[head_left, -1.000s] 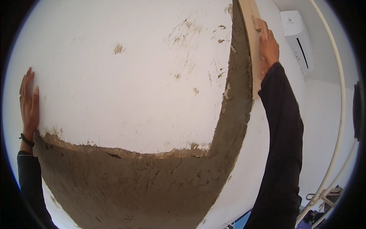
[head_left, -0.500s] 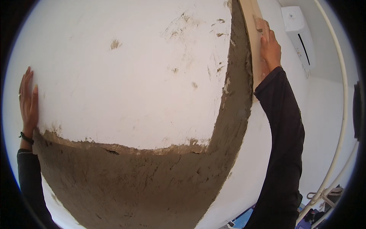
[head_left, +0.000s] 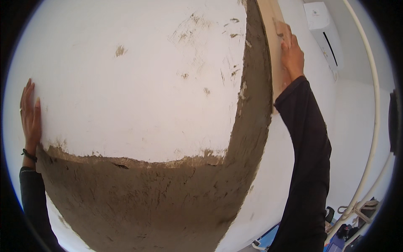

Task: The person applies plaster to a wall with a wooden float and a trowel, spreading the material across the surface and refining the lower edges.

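My left hand (head_left: 30, 115) lies with outstretched fingers against the white wall (head_left: 147, 96) at the far left, just above a band of grey wet mortar (head_left: 151, 201). The mortar turns upward into a narrower strip along the right side of the white area. On that strip's right edge, upper right, my right hand (head_left: 292, 56) grips the handle of a long, light wooden float (head_left: 268, 21), held upright and flat to the surface. A dark sleeve covers the lower end of the float.
A white air conditioner (head_left: 317, 17) hangs high at the right. Pale curved poles (head_left: 372, 84) stand at the right, bound with rope (head_left: 367, 206) low down. A dark object (head_left: 391, 122) shows at the right rim. A blue object (head_left: 268, 233) and other items lie low at the right.
The right hand and float appear slightly further left, along with the wall marks and air conditioner, as the view shifts a little. My left hand stays against the wall.
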Available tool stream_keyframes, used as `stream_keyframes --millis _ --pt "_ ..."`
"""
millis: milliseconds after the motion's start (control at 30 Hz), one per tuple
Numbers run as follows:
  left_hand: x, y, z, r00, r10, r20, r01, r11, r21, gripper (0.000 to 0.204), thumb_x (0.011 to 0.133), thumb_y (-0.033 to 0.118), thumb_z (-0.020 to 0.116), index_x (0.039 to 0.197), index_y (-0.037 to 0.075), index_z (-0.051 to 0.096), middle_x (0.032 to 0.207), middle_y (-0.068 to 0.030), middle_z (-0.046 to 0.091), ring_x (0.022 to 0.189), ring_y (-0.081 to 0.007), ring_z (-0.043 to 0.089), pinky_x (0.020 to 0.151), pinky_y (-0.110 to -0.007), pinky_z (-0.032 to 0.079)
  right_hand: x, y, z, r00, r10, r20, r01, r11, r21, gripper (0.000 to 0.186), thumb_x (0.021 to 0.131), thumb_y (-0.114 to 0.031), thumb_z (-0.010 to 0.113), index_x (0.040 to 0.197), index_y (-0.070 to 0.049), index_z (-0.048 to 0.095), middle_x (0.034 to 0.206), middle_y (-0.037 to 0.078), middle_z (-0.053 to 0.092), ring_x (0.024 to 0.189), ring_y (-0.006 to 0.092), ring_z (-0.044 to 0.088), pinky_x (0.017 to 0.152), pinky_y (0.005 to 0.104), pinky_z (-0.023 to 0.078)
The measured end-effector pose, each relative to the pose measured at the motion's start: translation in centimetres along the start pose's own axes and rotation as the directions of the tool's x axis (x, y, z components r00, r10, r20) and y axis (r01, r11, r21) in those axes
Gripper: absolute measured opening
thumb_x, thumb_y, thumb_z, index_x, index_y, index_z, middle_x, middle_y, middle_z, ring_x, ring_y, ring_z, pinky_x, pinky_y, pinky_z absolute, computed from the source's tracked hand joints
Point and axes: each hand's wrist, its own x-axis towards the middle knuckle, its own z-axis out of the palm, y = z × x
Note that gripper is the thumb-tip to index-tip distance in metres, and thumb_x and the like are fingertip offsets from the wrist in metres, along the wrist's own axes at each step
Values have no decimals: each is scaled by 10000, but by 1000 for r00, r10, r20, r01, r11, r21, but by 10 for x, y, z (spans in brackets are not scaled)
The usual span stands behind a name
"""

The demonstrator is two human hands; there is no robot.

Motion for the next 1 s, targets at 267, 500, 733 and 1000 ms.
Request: stream_keyframes --millis 267,500,733,1000 --pt "5 -15 -15 997 66 -30 -66 998 6 538 986 465 330 1451 195 351 1533 -55 311 1429 -276 245 1172 -490 202 -125 -15 -25 996 46 79 -55 991 125 463 934 -216 519 1360 -122 364 986 289 630 904 477 604 738 545 458" --pt "-1 5 4 1000 16 -21 -16 1000 -15 536 988 459 338 1453 192 351 1531 -58 315 1428 -270 248 1173 -493 199 -22 -5 -3 999 -52 -12 52 998 -20 396 938 -240 495 1302 -115 402 998 272 634 905 479 602 736 557 459" --pt "5 -13 -11 995 72 -68 -71 997 17 553 980 471 348 1461 197 343 1533 -52 313 1432 -267 243 1175 -488 195 -139 -39 -31 993 67 96 -75 994 80 401 932 -225 517 1293 -91 402 999 281 630 903 487 601 742 545 468" --pt "1 -5 3 994 84 -66 -85 996 -4 547 982 464 356 1456 192 356 1528 -60 321 1428 -260 254 1176 -481 200 -52 -26 -16 995 95 39 -93 995 -46 478 939 -252 508 1359 -70 368 1029 292 623 929 488 593 771 532 470"
